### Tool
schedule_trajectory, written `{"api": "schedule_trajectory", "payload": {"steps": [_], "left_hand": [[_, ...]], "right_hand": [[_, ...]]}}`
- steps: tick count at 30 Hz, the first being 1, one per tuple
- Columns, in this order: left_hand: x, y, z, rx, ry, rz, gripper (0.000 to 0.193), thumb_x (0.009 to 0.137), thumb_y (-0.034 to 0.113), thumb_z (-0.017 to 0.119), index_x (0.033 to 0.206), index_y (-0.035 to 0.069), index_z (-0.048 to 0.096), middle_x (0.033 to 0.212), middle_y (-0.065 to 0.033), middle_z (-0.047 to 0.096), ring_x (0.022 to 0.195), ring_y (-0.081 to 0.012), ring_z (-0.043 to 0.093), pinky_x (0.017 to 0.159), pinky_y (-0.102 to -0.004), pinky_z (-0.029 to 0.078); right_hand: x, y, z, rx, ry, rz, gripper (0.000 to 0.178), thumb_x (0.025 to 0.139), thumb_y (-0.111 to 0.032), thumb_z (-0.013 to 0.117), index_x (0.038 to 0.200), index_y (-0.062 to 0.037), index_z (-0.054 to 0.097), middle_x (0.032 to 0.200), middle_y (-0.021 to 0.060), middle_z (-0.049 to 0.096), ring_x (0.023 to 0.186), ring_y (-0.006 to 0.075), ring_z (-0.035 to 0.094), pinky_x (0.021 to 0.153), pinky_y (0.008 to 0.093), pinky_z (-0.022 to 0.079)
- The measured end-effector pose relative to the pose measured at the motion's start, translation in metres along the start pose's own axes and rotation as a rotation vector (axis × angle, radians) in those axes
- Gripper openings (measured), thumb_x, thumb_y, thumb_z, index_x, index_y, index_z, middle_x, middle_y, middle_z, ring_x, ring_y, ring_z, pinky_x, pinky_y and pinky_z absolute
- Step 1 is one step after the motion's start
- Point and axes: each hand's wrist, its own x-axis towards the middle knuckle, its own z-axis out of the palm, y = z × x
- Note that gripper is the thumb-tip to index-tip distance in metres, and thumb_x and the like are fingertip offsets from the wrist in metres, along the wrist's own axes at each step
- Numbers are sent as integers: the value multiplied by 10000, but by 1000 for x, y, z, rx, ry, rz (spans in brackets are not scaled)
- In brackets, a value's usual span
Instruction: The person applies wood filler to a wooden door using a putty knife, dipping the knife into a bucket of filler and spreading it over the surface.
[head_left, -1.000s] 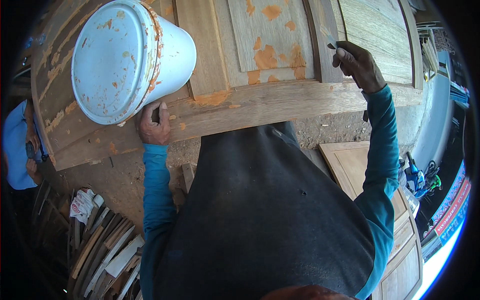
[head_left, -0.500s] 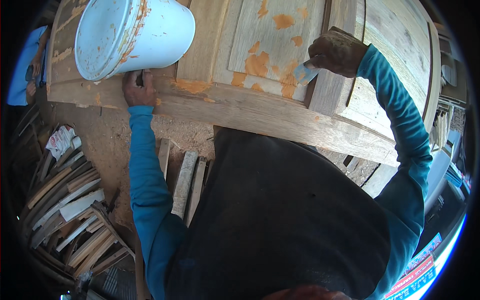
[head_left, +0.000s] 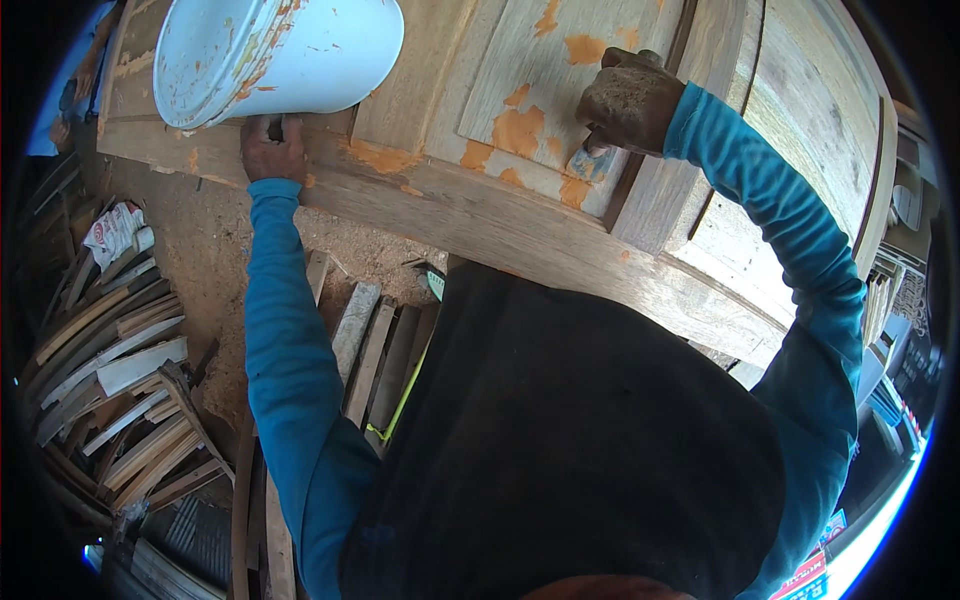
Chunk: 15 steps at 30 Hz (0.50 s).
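Note:
A panelled wooden door lies in front of me, with patches of orange filler on its inset panel. My right hand is closed around a small putty scraper, its blade smeared with orange and pressed to the panel near a filler patch. At the door's near left edge, my left hand is curled just below a white bucket. A dark gap or object shows between its thumb and finger; what it grips is unclear. The bucket lies tilted on the door, its rim streaked with orange.
Stacked wood offcuts lie on the ground to the left, with a white bag on top. Several wooden bars lie below the door's edge. Another person's hand shows at the far left.
My right hand has moved left across the panel with the scraper, now turned lower over the filler. The left hand stays by the bucket; the view has shifted a little.

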Motion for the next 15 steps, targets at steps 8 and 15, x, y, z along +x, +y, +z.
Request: {"api": "schedule_trajectory", "payload": {"steps": [8, 15], "left_hand": [[0, -3, 1, -39, 12, -12, 284, 918, 257, 723, 962, -24, 711, 960, -176, 681, 843, -305, 674, 774, -433, 542], [1, 4, -1, -119, -25, -104, 270, 921, 251, 721, 960, -16, 711, 927, -150, 681, 752, -257, 679, 708, -401, 551]], "right_hand": [[1, 5, -24, -85, 90, 108, 332, 797, -434, 800, 896, -118, 789, 822, 46, 770, 941, 235, 664, 923, 438, 486], [0, 11, 7, 15, 124, 106, 359, 769, -455, 831, 894, -121, 793, 849, 54, 777, 876, 244, 650, 946, 425, 477]]}}
